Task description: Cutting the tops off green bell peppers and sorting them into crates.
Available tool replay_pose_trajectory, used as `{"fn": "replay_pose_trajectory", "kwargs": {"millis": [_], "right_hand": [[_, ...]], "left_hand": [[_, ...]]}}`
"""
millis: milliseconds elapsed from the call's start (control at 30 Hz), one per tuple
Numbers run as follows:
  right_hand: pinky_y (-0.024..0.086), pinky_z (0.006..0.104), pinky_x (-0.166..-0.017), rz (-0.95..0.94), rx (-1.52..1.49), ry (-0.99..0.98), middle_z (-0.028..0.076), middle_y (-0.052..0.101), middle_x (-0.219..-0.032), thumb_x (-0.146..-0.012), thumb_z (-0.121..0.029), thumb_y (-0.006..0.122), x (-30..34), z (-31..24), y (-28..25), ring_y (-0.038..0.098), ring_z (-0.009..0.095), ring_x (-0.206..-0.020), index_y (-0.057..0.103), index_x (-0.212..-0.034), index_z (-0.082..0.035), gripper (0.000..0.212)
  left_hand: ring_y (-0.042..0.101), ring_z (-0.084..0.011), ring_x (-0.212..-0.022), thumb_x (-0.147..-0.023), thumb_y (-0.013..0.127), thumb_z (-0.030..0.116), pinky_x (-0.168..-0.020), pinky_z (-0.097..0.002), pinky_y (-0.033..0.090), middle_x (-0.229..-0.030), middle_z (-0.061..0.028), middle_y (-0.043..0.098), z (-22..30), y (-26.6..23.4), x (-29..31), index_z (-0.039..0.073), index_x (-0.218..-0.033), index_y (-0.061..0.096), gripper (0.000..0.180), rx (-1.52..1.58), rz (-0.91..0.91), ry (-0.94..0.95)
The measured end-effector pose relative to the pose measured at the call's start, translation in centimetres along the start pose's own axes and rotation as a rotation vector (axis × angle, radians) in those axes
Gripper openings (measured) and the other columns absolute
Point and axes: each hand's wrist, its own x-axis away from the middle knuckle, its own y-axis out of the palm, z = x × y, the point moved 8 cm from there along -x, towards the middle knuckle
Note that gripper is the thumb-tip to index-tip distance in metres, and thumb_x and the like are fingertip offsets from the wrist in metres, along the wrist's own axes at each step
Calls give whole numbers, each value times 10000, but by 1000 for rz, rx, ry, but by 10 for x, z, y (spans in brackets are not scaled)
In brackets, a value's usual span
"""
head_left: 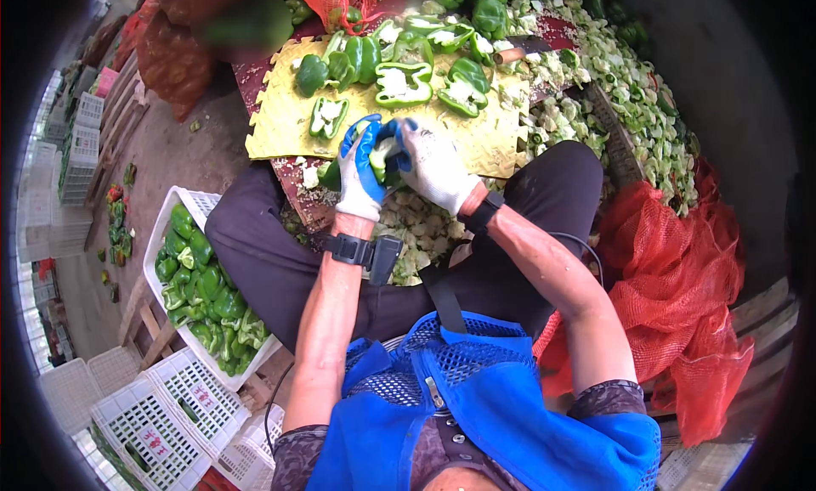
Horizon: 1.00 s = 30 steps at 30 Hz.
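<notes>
Over on the left, a dull grey-brown floor [170,155] runs past wooden slats [118,109]! Bright light hugs that far edge, while the right sits dimmer.

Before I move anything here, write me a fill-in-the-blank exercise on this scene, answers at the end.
1. The left hand and right hand, meeting at a pepper, wear white and ____ gloves.
2. The mat under the cut peppers is ____.
3. The crate full of green peppers stands on the person's ____ side.
4. The net heaped at the person's right is ____.

Missing words: blue; yellow; left; red.
</notes>
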Motion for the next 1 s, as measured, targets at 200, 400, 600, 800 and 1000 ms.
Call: {"fn": "replay_pose_trajectory", "kwargs": {"millis": [200,400,600,800,1000], "right_hand": [[515,433,-764,246,-79,162,243,577,-1148,-809,-67,604,-5,54,-59,629,357,-886,495,-1292,-16,498],[519,415,-740,260,98,-88,180,607,-1054,-802,-73,650,-10,-6,-92,629,346,-848,608,-1166,-77,367],[424,486,-904,11,539,-186,120,542,-1205,-871,-157,545,-8,-38,-34,530,335,-1093,618,-1183,-158,320],[453,444,-875,-153,550,-241,126,572,-1134,-814,-113,581,-13,-25,-20,562,313,-1049,603,-1170,-151,358],[521,401,-751,479,-242,132,171,625,-946,-762,50,603,-18,59,-97,630,315,-887,635,-1080,-54,336]], "left_hand": [[553,-175,-1153,-990,510,274,-991,-321,457,-1230,-95,578,26,7,-2,59,-1325,499,398,82,2,157],[553,-191,-1166,-1023,373,373,-1002,-339,452,-1251,-97,574,42,13,0,85,-1386,431,467,-5,-95,158],[545,-160,-1075,-1023,448,239,-962,-317,438,-1180,-81,587,40,40,12,22,-1283,531,349,-209,-56,229],[532,-163,-1136,-1021,408,244,-1006,-317,419,-1250,-74,548,22,27,13,20,-1300,504,371,-529,-73,342],[554,-258,-1135,-958,505,109,-988,-345,436,-1281,-144,556,21,31,12,18,-1309,495,363,-366,-83,338]]}}
